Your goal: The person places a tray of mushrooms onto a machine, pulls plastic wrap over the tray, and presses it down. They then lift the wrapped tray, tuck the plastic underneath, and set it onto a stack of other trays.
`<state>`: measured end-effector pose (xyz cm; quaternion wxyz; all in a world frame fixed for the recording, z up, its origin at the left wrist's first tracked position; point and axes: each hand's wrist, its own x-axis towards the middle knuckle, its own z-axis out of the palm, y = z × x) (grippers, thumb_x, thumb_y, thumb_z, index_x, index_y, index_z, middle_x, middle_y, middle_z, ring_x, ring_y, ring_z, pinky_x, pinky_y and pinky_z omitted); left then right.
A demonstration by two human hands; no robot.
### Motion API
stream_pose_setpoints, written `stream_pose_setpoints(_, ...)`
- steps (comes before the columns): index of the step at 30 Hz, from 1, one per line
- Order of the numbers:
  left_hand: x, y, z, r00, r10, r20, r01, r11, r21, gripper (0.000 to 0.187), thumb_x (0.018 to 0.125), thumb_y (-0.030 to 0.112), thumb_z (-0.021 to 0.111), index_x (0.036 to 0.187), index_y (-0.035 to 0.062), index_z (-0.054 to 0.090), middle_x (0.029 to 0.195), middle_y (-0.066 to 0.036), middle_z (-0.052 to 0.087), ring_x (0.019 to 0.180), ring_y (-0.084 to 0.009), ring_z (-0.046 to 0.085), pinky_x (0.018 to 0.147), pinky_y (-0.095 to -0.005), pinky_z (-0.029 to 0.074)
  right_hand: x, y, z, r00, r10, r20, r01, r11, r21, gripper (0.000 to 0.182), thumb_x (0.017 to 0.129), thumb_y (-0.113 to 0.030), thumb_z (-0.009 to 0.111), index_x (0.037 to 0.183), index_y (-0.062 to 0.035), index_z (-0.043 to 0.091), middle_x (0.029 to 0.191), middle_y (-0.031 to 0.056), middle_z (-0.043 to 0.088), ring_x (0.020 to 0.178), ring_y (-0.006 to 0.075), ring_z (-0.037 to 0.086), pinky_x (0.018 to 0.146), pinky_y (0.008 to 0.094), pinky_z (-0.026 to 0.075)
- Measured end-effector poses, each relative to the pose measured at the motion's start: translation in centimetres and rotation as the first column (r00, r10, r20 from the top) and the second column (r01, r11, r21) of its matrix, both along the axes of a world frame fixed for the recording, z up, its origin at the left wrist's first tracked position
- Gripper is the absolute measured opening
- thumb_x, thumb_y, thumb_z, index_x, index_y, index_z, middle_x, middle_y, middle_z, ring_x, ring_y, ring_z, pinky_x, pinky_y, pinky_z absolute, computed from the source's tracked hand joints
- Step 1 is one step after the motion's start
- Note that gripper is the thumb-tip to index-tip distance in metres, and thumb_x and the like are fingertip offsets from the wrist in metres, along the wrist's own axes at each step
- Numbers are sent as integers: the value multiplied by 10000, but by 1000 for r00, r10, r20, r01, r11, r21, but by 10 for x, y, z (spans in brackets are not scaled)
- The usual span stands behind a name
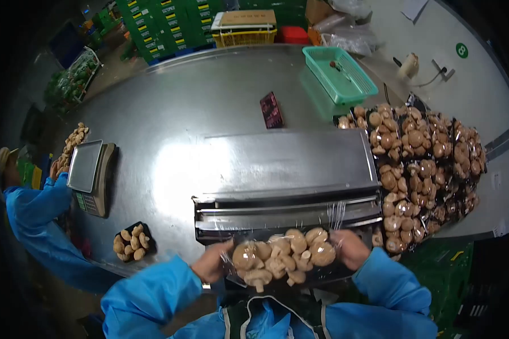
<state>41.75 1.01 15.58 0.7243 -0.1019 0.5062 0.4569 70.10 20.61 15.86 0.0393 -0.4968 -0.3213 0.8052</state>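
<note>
Since film-wrapped mushroom pack [280,259] looks light, slick, bruisable, ends suit. Left hand [211,263], right hand [352,250] grip them, caps [323,253] between.

Green crates [169,28] are standing in high stacks. A yellow basket [244,39] carries a brown cardboard piece [246,18], and beside it there is a red box [293,35]. On the wall [481,85] is a round green sign [462,50].
</note>
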Motion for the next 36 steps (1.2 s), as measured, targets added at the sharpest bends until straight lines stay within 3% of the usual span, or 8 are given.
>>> stream_pose_setpoints(7, 51, -45, -33, 841, 223, -493, -97, 958, 268, 195, 919, 157, 529, 1034, 13, 591, 889, -16, 613, 782, -105, 586, 710, -246, 476, 41, -41, -10, 899, -334, -283, 326, 942, -76, 289, 923, -221, 460, 1033, 29, 557, 992, 100, 611, 905, 200, 596, 753, 338, 491)
stream_pose_setpoints(11, 59, -40, -18, 733, 293, -614, -136, 948, 289, 213, 912, 128, 517, 1057, 3, 610, 932, -46, 628, 831, -108, 569, 755, -242, 445, 20, -55, -18, 998, -66, 9, 47, 799, 600, 206, 905, -199, 561, 979, -14, 611, 782, -1, 582, 726, 55, 504, 639, 242, 433)
stream_pose_setpoints(17, 77, -28, -39, 360, 269, -893, -44, 961, 272, 227, 939, 201, 512, 781, 38, 524, 653, 30, 486, 575, -50, 400, 517, -206, 342, 11, -62, -51, 959, -277, -59, 219, 593, 775, 207, 929, -146, 510, 770, -17, 535, 618, -25, 483, 560, 27, 414, 472, 211, 328)
stream_pose_setpoints(26, 88, -69, -21, 608, 144, -781, 53, 974, 221, 207, 915, 183, 540, 740, 89, 481, 548, 20, 411, 475, -43, 378, 423, -247, 312, 122, -130, -23, 909, -402, 108, 276, 777, 565, 208, 921, -132, 512, 751, -17, 543, 591, -21, 459, 542, 35, 392, 466, 219, 315)
stream_pose_setpoints(28, 89, -42, -27, -51, 36, -998, 464, 886, 8, 159, 885, 147, 575, 796, 31, 512, 568, -79, 516, 463, -142, 468, 437, -279, 364, 134, -141, -55, 889, -429, 160, 271, 776, 569, 203, 920, -130, 511, 762, -7, 544, 592, -16, 462, 560, 44, 401, 487, 234, 339)
stream_pose_setpoints(32, 87, 22, -56, -373, 198, -907, 632, 769, -92, 113, 822, 130, 612, 808, 49, 534, 639, -148, 579, 536, -333, 553, 472, -398, 437, 116, -154, -117, 763, -644, 53, 349, 480, 805, 186, 918, -124, 520, 772, -9, 526, 675, 7, 500, 646, 64, 430, 568, 246, 381)
stream_pose_setpoints(34, 96, 41, -58, -463, 200, -864, 691, 691, -210, 105, 804, 140, 613, 782, 81, 528, 628, -134, 572, 556, -327, 579, 484, -428, 446, 87, -163, -124, 570, -798, -197, 748, 405, 526, 244, 947, -178, 453, 749, -45, 507, 666, -5, 460, 600, 91, 420, 555, 276, 381)
stream_pose_setpoints(36, 110, 44, -64, -399, 233, -887, 771, 609, -187, 119, 805, 149, 606, 766, 89, 511, 619, -130, 560, 561, -323, 581, 479, -418, 448, 76, -165, -116, 461, -806, -371, 800, 559, -220, 191, 919, -186, 475, 782, -66, 534, 756, 9, 508, 647, 128, 501, 534, 294, 431)
